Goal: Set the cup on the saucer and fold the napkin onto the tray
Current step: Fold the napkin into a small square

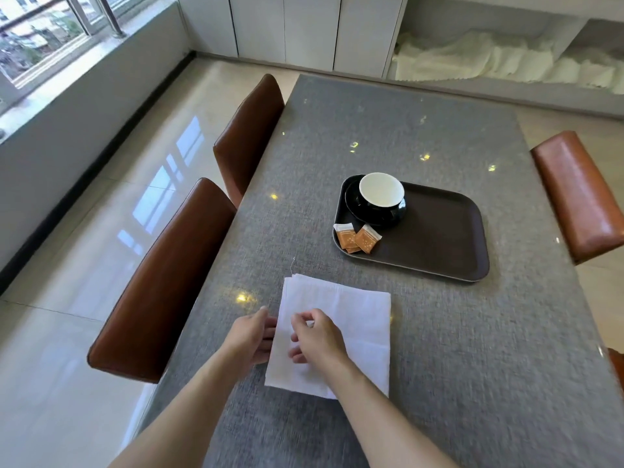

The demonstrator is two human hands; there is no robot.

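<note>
Napkin (pixel 341 329) lies folded on the table (pixel 439 332), near the tray (pixel 439 238). Left hand (pixel 251 336) touches its left edge, fingers loose; right hand (pixel 317 336) rests on it, fingers curled. Cup (pixel 383 197) sits on saucer (pixel 354 204) in the tray.

Both hands on napkin (pixel 351 329) — cup (pixel 382 196) on saucer (pixel 354 207)

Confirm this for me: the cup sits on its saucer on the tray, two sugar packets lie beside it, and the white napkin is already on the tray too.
One thing is wrong. In the head view, the white napkin lies on the grey table, in front of the tray, under both hands, not on the tray. The rest holds: the cup sits on its saucer on the tray, with two sugar packets beside it.
</note>
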